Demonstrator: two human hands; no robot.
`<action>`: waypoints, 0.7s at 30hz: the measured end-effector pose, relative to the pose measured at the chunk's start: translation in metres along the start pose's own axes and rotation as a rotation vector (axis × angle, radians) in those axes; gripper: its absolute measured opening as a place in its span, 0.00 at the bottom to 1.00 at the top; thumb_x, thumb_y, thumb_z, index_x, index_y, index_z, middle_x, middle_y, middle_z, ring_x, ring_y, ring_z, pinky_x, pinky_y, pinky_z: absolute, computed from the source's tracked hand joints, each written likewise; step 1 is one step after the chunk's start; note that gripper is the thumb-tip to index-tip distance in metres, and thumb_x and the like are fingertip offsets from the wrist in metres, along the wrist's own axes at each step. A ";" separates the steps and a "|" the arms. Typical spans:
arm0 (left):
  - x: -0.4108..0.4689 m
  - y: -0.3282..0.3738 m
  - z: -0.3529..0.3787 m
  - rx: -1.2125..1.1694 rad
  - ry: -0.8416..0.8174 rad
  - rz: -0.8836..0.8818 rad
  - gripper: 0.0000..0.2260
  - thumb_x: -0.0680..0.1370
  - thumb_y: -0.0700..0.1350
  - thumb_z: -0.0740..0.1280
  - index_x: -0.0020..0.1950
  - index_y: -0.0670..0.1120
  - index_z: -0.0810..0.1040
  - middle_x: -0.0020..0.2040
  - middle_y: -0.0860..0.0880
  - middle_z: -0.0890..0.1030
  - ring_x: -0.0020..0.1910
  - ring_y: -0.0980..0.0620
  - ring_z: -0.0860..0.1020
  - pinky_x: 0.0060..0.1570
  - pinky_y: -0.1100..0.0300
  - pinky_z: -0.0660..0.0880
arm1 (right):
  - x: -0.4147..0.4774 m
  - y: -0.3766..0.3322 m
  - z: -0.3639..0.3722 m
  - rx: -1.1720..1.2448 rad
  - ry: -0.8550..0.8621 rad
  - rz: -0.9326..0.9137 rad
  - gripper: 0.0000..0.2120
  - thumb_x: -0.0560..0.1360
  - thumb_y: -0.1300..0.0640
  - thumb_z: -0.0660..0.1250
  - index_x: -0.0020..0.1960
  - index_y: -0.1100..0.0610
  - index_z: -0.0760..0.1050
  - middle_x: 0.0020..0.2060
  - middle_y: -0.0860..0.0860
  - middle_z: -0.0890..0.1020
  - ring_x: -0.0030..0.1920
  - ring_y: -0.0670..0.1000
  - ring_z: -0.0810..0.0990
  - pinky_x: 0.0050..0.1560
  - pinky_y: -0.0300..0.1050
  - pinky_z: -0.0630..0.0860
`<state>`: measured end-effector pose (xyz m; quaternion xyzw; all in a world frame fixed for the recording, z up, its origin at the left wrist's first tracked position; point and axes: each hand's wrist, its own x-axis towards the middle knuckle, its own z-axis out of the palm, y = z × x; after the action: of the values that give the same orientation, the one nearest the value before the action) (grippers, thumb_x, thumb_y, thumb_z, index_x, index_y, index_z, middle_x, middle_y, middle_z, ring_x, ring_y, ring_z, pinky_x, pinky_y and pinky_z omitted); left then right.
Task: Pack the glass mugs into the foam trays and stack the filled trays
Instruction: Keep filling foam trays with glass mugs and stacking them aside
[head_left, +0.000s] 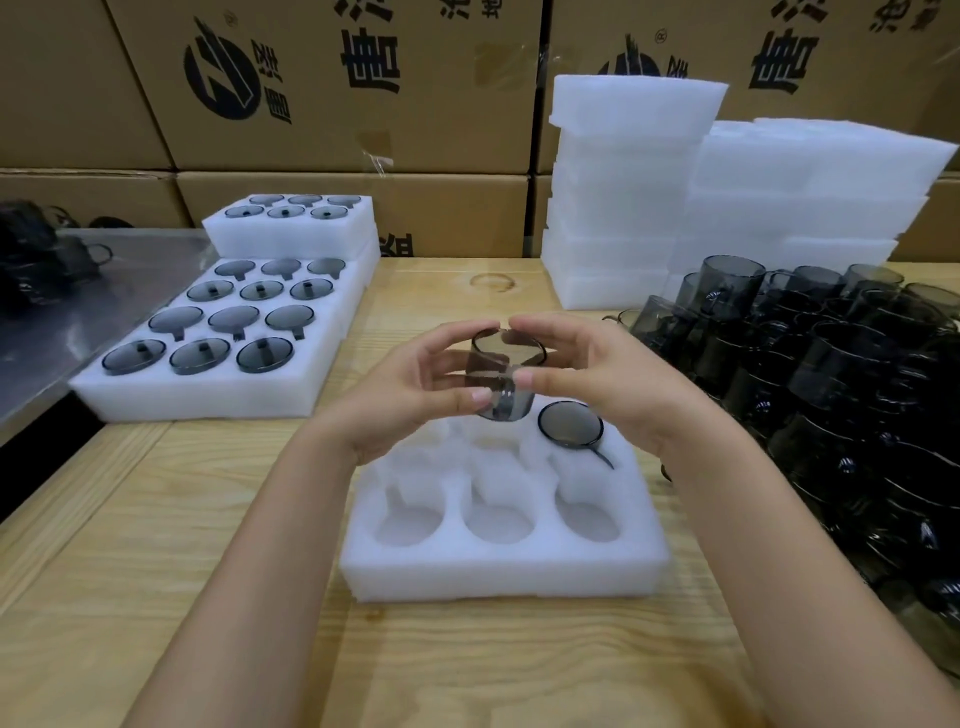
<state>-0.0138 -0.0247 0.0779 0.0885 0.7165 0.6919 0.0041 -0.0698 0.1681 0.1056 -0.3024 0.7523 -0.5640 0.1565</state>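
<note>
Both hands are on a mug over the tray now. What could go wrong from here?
Fingertip grip: the left hand and right hand pinch the held mug above the foam tray; a slip could drop it onto the seated mug. The loose mugs crowd beside the right forearm; an outward swing might knock them together.

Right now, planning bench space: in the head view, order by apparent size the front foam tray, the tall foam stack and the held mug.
Largest: front foam tray and tall foam stack, similar; tray is nearer the camera, so unranked.
Smallest: held mug.
</note>
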 end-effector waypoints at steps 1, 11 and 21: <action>0.000 0.000 0.000 -0.005 0.029 0.011 0.28 0.67 0.39 0.72 0.66 0.51 0.72 0.55 0.47 0.82 0.54 0.51 0.81 0.49 0.61 0.77 | 0.000 0.000 -0.002 0.048 -0.004 -0.001 0.26 0.71 0.59 0.71 0.68 0.54 0.70 0.60 0.47 0.77 0.58 0.47 0.78 0.64 0.45 0.71; 0.004 -0.014 0.005 0.267 0.112 0.005 0.28 0.66 0.35 0.78 0.59 0.50 0.69 0.53 0.47 0.77 0.49 0.57 0.82 0.44 0.67 0.76 | 0.007 0.018 0.014 -0.150 -0.007 -0.024 0.24 0.72 0.56 0.72 0.66 0.49 0.72 0.55 0.39 0.78 0.57 0.41 0.76 0.56 0.35 0.72; 0.009 -0.023 -0.001 0.497 0.087 0.043 0.25 0.63 0.44 0.81 0.53 0.57 0.73 0.53 0.56 0.80 0.57 0.63 0.77 0.59 0.64 0.71 | 0.006 0.021 0.009 -0.334 -0.070 -0.018 0.24 0.72 0.55 0.71 0.67 0.48 0.71 0.59 0.42 0.78 0.59 0.43 0.76 0.63 0.44 0.72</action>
<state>-0.0252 -0.0254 0.0566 0.0721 0.8621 0.4976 -0.0633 -0.0750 0.1615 0.0833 -0.3506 0.8270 -0.4214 0.1250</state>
